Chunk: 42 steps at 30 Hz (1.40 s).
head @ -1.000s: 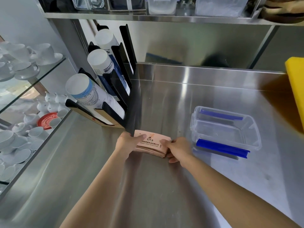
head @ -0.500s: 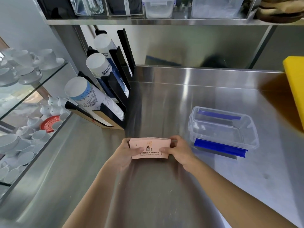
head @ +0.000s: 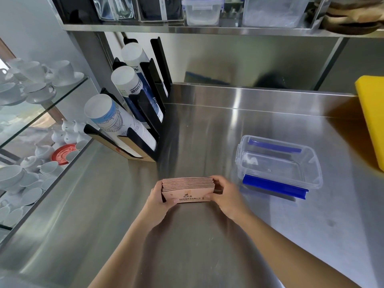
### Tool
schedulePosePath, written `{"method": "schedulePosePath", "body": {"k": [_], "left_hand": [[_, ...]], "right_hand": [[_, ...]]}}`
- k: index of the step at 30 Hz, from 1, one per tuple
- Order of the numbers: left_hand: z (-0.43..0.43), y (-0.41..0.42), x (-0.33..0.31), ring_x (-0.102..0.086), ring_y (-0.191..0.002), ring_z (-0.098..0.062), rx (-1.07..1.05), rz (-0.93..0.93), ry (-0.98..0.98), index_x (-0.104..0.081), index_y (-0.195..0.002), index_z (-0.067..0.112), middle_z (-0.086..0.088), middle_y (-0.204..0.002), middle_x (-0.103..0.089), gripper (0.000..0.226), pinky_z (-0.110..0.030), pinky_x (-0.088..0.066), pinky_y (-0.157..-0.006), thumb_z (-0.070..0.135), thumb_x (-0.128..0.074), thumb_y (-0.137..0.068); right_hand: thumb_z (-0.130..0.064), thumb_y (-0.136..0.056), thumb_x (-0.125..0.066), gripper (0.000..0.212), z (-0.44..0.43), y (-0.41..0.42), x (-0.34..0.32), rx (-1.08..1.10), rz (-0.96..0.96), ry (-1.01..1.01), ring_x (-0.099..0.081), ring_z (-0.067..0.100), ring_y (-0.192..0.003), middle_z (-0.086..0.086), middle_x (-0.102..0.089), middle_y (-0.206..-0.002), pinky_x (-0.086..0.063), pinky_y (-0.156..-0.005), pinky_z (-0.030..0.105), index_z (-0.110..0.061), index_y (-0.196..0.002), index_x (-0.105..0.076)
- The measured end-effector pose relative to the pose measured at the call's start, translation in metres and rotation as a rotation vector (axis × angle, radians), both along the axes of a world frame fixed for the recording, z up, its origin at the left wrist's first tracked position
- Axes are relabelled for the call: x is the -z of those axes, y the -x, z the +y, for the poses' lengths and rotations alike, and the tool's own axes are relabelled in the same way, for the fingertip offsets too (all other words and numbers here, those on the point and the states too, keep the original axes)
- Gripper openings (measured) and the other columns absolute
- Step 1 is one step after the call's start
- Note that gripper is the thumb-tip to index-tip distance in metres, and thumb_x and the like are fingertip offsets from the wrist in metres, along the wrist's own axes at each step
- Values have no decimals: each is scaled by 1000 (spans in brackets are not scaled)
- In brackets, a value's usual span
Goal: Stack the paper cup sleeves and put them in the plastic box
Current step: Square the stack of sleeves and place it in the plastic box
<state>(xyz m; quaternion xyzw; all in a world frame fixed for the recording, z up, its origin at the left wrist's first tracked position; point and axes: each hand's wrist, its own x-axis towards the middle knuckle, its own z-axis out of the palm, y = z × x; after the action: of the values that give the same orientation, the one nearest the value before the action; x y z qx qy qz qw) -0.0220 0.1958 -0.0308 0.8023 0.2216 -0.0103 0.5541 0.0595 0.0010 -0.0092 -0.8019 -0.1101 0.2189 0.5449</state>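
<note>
A stack of several pink paper cup sleeves stands on its long edge on the steel counter, printed face toward me. My left hand grips its left end and my right hand grips its right end, squeezing the sleeves together. The clear plastic box with blue clips sits open and empty on the counter, to the right of my right hand and a little farther back.
A black rack holding rolls of paper cups stands at the back left. A yellow board is at the right edge. Glass shelves with white cups and saucers flank the left. A steel shelf hangs overhead.
The sleeve stack lay flat on the counter a second ago; both hands have tipped it upright onto its edge and drawn it slightly toward me.
</note>
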Motion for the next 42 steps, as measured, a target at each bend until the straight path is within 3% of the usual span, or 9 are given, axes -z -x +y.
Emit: {"method": "schedulePosePath", "body": {"k": [3,6,8,12,14,24,33,38,42], "left_hand": [[3,3,0,-55,-111,-27,1,15,-81,-47,-93,53,-4,-114,-63,46,-49,-45,-101,18,-71,-75],[-1,3,-11,-60,-103,-21,-20,-26,-44,-49,-97,34,-6,-112,-64,41,-36,-49,-96,5,-70,-77],[0,4,-12,-61,-96,-17,3,-19,-48,-50,-100,23,-2,-104,-65,39,-26,-48,-88,-1,-70,-76],[7,9,-14,-65,-84,0,28,-36,-78,-51,-89,34,17,-91,-64,47,-8,-51,-71,-7,-69,-74],[9,10,-14,-66,-83,4,36,-35,-106,-51,-89,36,18,-92,-64,48,-11,-51,-74,-5,-70,-74],[5,11,-18,-64,-95,-16,37,-12,-117,-51,-90,36,6,-97,-67,45,-29,-51,-92,-2,-70,-75],[-9,15,-19,-68,-88,1,-19,-47,-79,-56,-91,41,24,-84,-71,45,-19,-51,-85,2,-71,-75],[-27,1,-38,-62,-96,-14,-30,-96,-51,-58,-111,15,-2,-110,-67,33,-27,-49,-89,2,-63,-82],[-44,-14,-61,-57,-103,-18,34,-173,-91,-55,-96,34,0,-104,-63,33,-31,-45,-93,3,-56,-86]], "right_hand": [[5,-77,-67,43,0,2,-2,11,-40,6,-58,8,-96,-6,-63,-101,-46,-77,10,-17,-112,-57],[3,-76,-69,42,-1,2,-4,4,-73,3,-59,7,-96,-8,-63,-99,-49,-84,16,-20,-109,-57],[-1,-76,-70,41,-3,3,-2,-34,-66,34,-59,7,-95,-10,-63,-100,-46,-77,10,-22,-108,-56],[-6,-77,-71,40,-7,5,1,-31,-45,72,-60,7,-97,-7,-65,-106,-45,-81,12,-20,-112,-57],[-6,-77,-72,38,-8,4,0,-25,-51,74,-61,9,-97,-8,-65,-104,-46,-85,17,-20,-110,-58],[-3,-81,-66,39,-9,7,-1,-16,-48,88,-60,14,-108,-1,-65,-116,-47,-93,24,-19,-115,-55],[-9,-89,-56,51,-13,13,0,-1,-51,100,-50,16,-121,2,-55,-127,-40,-105,30,-16,-137,-40],[-19,-94,-46,48,-17,11,-15,17,-104,94,-42,15,-129,-1,-46,-136,-42,-107,40,-20,-140,-32],[-13,-96,-44,40,-30,4,-38,77,-169,35,-44,15,-126,1,-48,-132,-43,-104,33,-18,-135,-37]]}}
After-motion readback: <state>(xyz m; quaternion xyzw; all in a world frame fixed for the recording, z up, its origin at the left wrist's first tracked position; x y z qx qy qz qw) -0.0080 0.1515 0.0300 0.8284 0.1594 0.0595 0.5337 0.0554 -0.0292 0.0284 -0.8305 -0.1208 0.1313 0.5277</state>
